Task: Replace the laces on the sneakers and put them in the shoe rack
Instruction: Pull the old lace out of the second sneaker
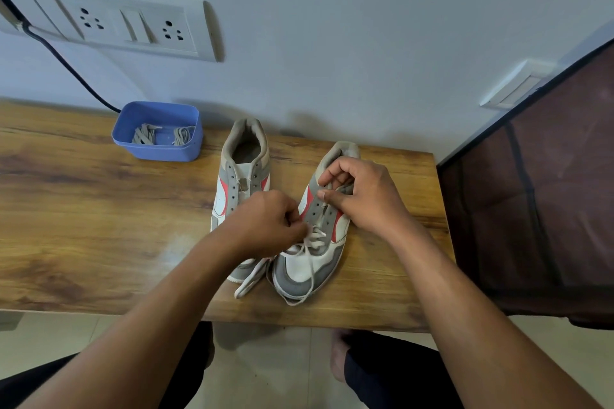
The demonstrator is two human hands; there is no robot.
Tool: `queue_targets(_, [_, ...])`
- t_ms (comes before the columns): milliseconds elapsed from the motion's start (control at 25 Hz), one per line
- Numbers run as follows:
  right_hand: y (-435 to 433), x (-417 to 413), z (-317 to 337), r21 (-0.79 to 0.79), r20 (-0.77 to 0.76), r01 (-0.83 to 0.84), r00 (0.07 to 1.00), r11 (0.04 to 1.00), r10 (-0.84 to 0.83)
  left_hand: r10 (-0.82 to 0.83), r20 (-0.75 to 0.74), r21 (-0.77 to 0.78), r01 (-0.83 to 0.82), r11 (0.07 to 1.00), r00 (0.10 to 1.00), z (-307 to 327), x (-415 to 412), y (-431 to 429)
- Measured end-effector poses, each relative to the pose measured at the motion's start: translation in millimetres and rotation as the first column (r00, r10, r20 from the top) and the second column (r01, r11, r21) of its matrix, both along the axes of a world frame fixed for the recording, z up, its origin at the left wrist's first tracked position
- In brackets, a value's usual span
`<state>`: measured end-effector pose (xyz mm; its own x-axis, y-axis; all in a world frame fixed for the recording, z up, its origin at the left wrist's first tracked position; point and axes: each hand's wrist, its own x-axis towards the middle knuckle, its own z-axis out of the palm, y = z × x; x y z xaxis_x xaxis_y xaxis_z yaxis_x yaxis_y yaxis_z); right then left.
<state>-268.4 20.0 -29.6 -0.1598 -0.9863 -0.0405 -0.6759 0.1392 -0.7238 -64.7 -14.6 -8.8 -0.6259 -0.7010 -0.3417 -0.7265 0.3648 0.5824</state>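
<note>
Two grey, white and red sneakers stand on the wooden table [83, 209], toes toward me. The left sneaker [244, 173] has no lace in its eyelets. The right sneaker [312, 262] has a white lace [309, 252] threaded only through its lowest eyelets, with loose ends trailing over the toe and table. My left hand [265, 222] pinches the lace at the lower eyelets. My right hand [358, 196] grips the right sneaker's tongue and upper near the collar, thumb on the eyelet strip.
A blue plastic tub [186, 149] with two bundled grey laces [146, 134] sits at the table's back left. A wall socket panel [133, 26] and black cable [66, 63] are behind. A dark fabric-covered rack [548, 192] stands right of the table. My legs are below the front edge.
</note>
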Motion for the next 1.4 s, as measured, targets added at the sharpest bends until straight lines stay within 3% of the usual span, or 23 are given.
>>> queue_targets(120, [0, 0, 0, -0.004, -0.008, -0.004, 1.000, 1.000, 0.004, -0.089, -0.033, 0.213, 0.094, 0.972, 0.996, 4, 8, -6])
queue_targets(240, [0, 0, 0, 0.006, -0.016, -0.006, 1.000, 1.000, 0.006, 0.003, -0.054, 0.160, 0.006, 0.987, 0.999, 1, 8, -4])
queue_targets(320, [1, 1, 2, 0.005, -0.015, -0.010, 1.000, 1.000, 0.010, -0.019, -0.008, 0.077, 0.019, 0.997, 1.000, 1, 3, 0])
queue_targets(560, [3, 8, 6, 0.051, 0.012, -0.067, 0.998, 0.996, 0.066, -0.136, 0.055, 0.330, 0.110, 0.938, 0.989, 14, 19, -12])
queue_targets(800, [2, 16, 12, -0.021, -0.098, -0.275, 0.957, 0.961, 0.272, -0.148, 0.070, 0.419, 0.106, 0.902, 0.986, 17, 22, -15])
queue_targets(880, [0, 13, 13, -0.058, -0.132, -0.260, 0.959, 0.964, 0.251, -0.150, 0.067, 0.461, 0.103, 0.881, 0.986, 15, 25, -15])
queue_targets(1080, [-2, 5, 21, -0.113, 0.205, 0.088, 0.977, 0.990, -0.064, -0.198, 0.179, 0.345, 0.127, 0.930, 0.964, 8, 20, -14])
queue_targets(1160, [-1, -4, 23, -0.119, 0.146, 0.141, 0.982, 0.983, -0.123, -0.138, 0.196, 0.080, 0.125, 0.989, 0.971, 7, 14, -13])
queue_targets(1240, [2, -13, 24, -0.042, 0.021, 0.157, 0.988, 0.987, -0.156, -0.015, 0.036, -0.231, 0.023, 0.973, 0.999, 8, 6, -8])
queue_targets(1320, [6, -19, 22, 0.098, -0.081, 0.176, 0.982, 0.979, -0.169, -0.003, -0.197, -0.342, -0.066, 0.937, 0.980, 11, -5, -2])
queue_targets(1400, [9, -21, 21, 0.252, -0.123, 0.181, 0.980, 0.951, -0.154, -0.076, -0.260, -0.374, -0.028, 0.927, 0.963, 10, -15, 0])
